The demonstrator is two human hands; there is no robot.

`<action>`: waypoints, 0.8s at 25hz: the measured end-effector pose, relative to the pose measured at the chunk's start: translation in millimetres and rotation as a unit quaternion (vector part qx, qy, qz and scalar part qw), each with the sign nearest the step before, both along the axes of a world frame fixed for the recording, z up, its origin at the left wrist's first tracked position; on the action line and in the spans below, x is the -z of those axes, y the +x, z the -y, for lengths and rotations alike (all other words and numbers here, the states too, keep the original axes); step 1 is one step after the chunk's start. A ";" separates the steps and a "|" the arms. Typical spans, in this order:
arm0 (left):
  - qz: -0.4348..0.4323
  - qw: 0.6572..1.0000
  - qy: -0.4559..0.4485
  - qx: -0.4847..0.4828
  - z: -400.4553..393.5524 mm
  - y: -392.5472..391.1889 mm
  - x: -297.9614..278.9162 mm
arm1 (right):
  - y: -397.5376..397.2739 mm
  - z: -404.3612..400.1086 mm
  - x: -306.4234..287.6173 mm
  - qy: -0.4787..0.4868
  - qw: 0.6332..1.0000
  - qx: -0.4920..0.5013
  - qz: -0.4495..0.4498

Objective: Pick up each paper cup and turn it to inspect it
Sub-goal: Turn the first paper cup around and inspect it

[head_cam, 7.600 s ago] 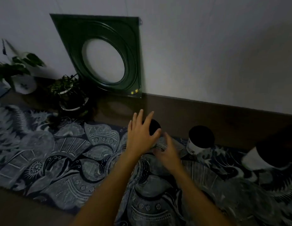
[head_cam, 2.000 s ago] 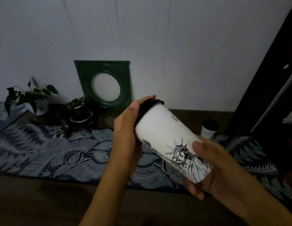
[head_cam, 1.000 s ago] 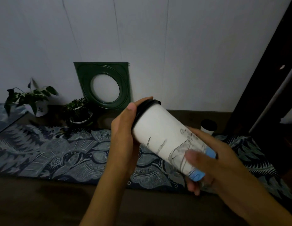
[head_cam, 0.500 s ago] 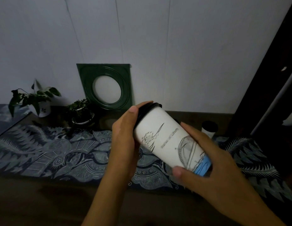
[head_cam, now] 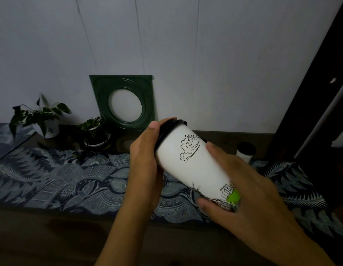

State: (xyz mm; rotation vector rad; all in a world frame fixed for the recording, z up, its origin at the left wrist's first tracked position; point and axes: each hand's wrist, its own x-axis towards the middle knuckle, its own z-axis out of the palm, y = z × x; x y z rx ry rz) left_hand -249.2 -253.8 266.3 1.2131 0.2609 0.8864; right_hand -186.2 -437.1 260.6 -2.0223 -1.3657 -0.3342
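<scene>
A white paper cup (head_cam: 193, 166) with a black lid and black line drawings is held tilted in the air, lid up-left, base down-right. A cloud drawing and a green patch near the base face me. My left hand (head_cam: 145, 166) grips the lid end, thumb on the lid's rim. My right hand (head_cam: 243, 189) wraps the base end. A second paper cup (head_cam: 244, 151) with a black lid stands upright on the table at the back right, partly behind my right hand.
A patterned blue-grey cloth (head_cam: 71, 185) covers the dark table. Two small potted plants (head_cam: 42, 120) (head_cam: 95, 133) and a green square frame (head_cam: 124, 102) with a round hole stand against the wall. A dark upright structure (head_cam: 310, 112) rises at the right.
The cup has turned about its long axis in my hands: the Statue of Liberty drawing gave way to a blue patch, and now a cloud and a green patch show. The cup's tilt is unchanged.
</scene>
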 end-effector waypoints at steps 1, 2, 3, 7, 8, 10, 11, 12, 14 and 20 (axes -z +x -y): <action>0.004 1.000 0.005 0.005 -0.9 -0.7 0.4 | -2.2 -0.5 -3.8 0.027 0.991 -0.022 -0.129; 0.009 1.000 0.010 0.012 -1.7 -1.7 0.5 | -4.1 -0.8 -9.4 0.074 0.945 -0.068 -0.312; 0.016 1.000 0.014 0.020 -2.1 -2.4 0.8 | -4.0 1.0 -12.0 0.115 0.853 -0.120 -0.495; 0.014 1.000 -0.001 0.013 -1.9 -2.5 -0.5 | -2.6 2.6 -15.9 0.101 0.706 -0.187 -0.676; 0.003 1.000 0.002 0.003 -2.2 -2.0 -0.7 | -4.4 1.6 -16.4 0.070 0.793 -0.162 -0.583; -0.013 1.000 0.012 -0.009 -2.8 -1.2 -0.9 | -2.2 -0.3 -12.8 0.014 0.970 -0.071 -0.231; -0.013 1.000 0.013 -0.011 -2.9 -1.2 -1.3 | -0.4 -1.1 -8.0 0.001 0.998 -0.028 -0.061; -0.009 1.000 0.014 -0.011 -3.1 -1.5 -1.4 | 1.3 -1.3 -4.1 -0.001 1.000 -0.017 0.011; -0.003 1.000 0.021 -0.004 -4.6 -2.0 -0.5 | -1.4 -3.8 -3.3 0.020 0.994 -0.025 -0.102; 0.009 1.000 0.003 0.004 -6.8 -2.6 -0.1 | -5.9 -2.7 -16.6 0.109 0.742 -0.165 -0.641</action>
